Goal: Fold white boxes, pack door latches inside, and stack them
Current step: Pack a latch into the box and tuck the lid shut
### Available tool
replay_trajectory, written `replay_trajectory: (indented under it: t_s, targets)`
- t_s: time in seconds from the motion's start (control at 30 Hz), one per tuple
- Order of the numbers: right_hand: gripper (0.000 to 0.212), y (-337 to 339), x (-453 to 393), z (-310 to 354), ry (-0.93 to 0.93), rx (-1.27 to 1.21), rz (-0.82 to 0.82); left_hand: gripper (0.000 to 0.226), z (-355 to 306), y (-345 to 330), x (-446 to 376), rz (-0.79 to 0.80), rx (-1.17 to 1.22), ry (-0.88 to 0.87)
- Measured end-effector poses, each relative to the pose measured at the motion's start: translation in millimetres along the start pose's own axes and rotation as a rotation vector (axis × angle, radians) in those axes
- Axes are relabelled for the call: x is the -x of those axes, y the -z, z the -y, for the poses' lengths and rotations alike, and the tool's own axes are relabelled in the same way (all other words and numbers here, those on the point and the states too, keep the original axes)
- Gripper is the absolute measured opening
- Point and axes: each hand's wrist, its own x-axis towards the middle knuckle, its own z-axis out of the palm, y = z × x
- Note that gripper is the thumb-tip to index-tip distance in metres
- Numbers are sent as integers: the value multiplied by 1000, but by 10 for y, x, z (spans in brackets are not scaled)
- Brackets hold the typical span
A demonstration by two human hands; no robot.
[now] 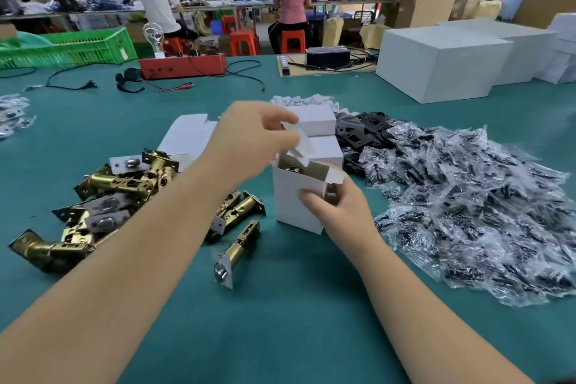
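Observation:
A small white box (pixel 293 196) stands upright on the green table, its top open, with a brass latch just visible inside. My right hand (pixel 336 206) grips the box's right side near the top. My left hand (pixel 252 137) is above the opening and pinches the box's white top flap. Brass door latches (pixel 124 184) lie heaped to the left, and one latch (pixel 237 252) lies alone in front of the box. Closed white boxes (pixel 321 134) are stacked just behind, and a flat unfolded box (pixel 187 137) lies behind my left forearm.
A big heap of plastic bags with black screws (pixel 467 203) fills the right side, with black strike plates (pixel 364 131) behind it. Large white cartons (pixel 436 62) stand far right. A red case (pixel 184 65), cables and a green crate (pixel 68 47) sit at the back. People work at a far bench.

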Motion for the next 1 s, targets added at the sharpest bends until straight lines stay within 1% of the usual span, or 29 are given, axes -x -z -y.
replay_trajectory:
  t_s: [0.07, 0.13, 0.27, 0.33, 0.4, 0.47, 0.53, 0.6, 0.67, 0.73, 0.87, 1.0]
  targets:
    - [35, 4, 4, -7, -24, 24, -11, 31, -45, -94, 96, 41, -157, -37]
    - [26, 15, 5, -13, -57, 39, -8, 34, -90, -147, 148, 31, -283, -71]
    - [25, 33, 10, -38, -75, 57, 10, 26, -177, -154, 151, 56, -395, -113]
    - [29, 35, 22, -25, -60, 51, 17, 19, -237, -143, 122, 107, -403, -79]
    - [38, 41, 39, 0, -40, 46, 32, 11, -299, -113, 74, 155, -363, -26]
    - [46, 43, 46, 13, -27, 56, 35, 12, -337, -82, 14, 185, -328, 16]
    - [47, 42, 47, 28, -25, 56, 40, 13, -355, -72, -32, 224, -320, 34]
    - [43, 45, 40, 17, -30, 56, 46, 13, -360, -76, -46, 242, -302, 44]
    - [27, 52, 26, -4, -53, 60, 38, 13, -347, -74, -46, 235, -292, 48]
    - [18, 61, 5, -24, -83, 63, 25, 14, -334, -77, -34, 249, -295, 51]
    - [18, 64, -21, -30, -86, 57, 22, 18, -348, -167, -42, 337, -374, 25]
    - [17, 71, 5, -34, -45, 66, 55, 16, -324, -209, -122, 388, -389, 105]
